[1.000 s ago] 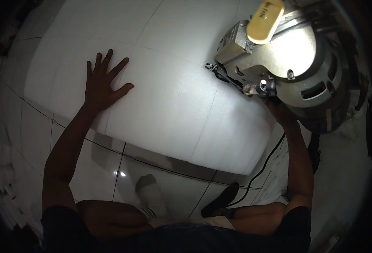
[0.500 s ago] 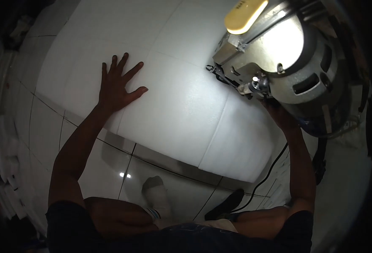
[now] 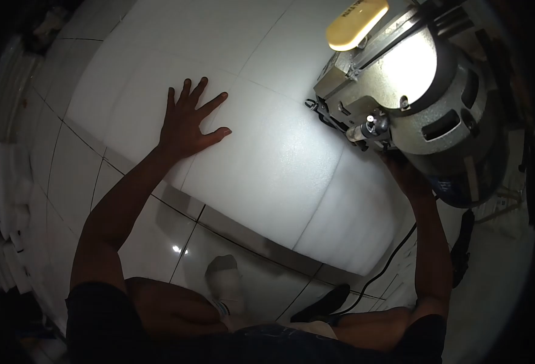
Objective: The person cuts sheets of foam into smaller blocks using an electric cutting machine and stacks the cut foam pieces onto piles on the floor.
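My left hand [image 3: 187,124] lies flat with spread fingers on a stack of white, foam-like sheet [image 3: 261,176]. On its right stands a heavy metal motor-driven machine [image 3: 364,91], which looks like a cloth cutting machine. It has a rounded vented housing, a bright lit face and a yellow oblong part [image 3: 355,27] on top. My right hand [image 3: 411,177] reaches in below the housing at the machine's near side. Its fingers are hidden in shadow there, so its grip does not show. The machine's lower part and any blade are out of sight.
Below the sheet lies a glossy tiled floor [image 3: 185,239] with my two feet near the sheet's front edge. A black cable [image 3: 394,255] runs from the machine side down past my right leg. White stacked pieces [image 3: 13,188] line the far left.
The whole view has shifted slightly, so sheet, machine and left hand appear a little farther right. The left hand keeps its spread pose, and the right stays at the machine.
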Available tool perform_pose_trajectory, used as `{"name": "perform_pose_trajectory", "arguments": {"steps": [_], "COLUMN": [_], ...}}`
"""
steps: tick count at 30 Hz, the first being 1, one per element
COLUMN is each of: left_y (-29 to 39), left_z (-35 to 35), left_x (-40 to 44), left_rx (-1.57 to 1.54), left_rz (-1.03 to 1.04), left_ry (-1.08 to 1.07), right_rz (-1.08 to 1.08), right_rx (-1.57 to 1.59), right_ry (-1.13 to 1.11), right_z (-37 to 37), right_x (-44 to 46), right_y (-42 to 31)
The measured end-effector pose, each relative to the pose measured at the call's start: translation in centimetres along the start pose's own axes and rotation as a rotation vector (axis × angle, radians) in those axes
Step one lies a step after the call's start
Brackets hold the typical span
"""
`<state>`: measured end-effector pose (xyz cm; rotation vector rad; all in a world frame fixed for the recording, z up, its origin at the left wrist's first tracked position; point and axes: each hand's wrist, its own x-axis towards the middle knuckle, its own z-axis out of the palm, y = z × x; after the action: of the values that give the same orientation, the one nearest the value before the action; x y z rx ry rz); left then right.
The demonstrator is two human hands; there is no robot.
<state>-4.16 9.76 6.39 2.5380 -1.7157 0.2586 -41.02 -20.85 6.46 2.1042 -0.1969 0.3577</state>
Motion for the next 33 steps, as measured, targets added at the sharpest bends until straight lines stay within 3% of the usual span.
{"name": "perform_pose_trajectory", "arguments": {"steps": [4, 6, 7, 9, 13, 15, 16, 18, 21, 28, 33], "left_y": [-0.4, -0.3, -0.2, -0.2, -0.1, 0.2, 0.4, 0.6, 1.2, 1.7, 2.2], "left_z": [0.0, -0.1, 0.0, 0.2, 0.2, 0.3, 0.3, -0.3, -0.4, 0.2, 0.0], "left_x": [0.0, -0.1, -0.1, -0.1, 0.0, 0.0, 0.0, 0.1, 0.2, 0.2, 0.3], "left_rx": [-0.009, -0.02, -0.021, -0.028, -0.026, -0.007, -0.012, -0.007, 0.001, -0.03, -0.028], "left_rz": [0.004, 0.012, 0.003, 0.004, 0.004, -0.001, -0.004, -0.021, -0.024, -0.018, -0.023], "left_ry": [0.031, 0.039, 0.038, 0.039, 0.048, 0.034, 0.027, 0.006, -0.012, 0.059, 0.042], "right_rz": [-0.154, -0.638, -0.641, -0.203, -0.266, -0.452, -0.46, -0.163, -0.097, -0.008, -0.104], "right_rx": [-0.09, -0.786, -0.786, -0.154, -0.276, -0.67, -0.666, -0.062, 0.081, 0.159, -0.051], "right_ry": [-0.118, -0.051, -0.042, -0.051, -0.082, -0.045, -0.045, -0.022, -0.026, -0.076, 0.106], "right_z": [1.4, 0.1, 0.1, 0.1, -0.4, -0.9, -0.4, 0.4, -0.5, -0.5, -1.5], "right_x": [-1.0, 0.2, 0.1, -0.1, 0.1, 0.6, 0.2, -0.4, -0.1, 0.3, 1.0], "right_y": [0.0, 1.5, 1.2, 0.3, 1.0, 1.7, 1.4, 0.3, 0.7, -0.1, -0.1]}}
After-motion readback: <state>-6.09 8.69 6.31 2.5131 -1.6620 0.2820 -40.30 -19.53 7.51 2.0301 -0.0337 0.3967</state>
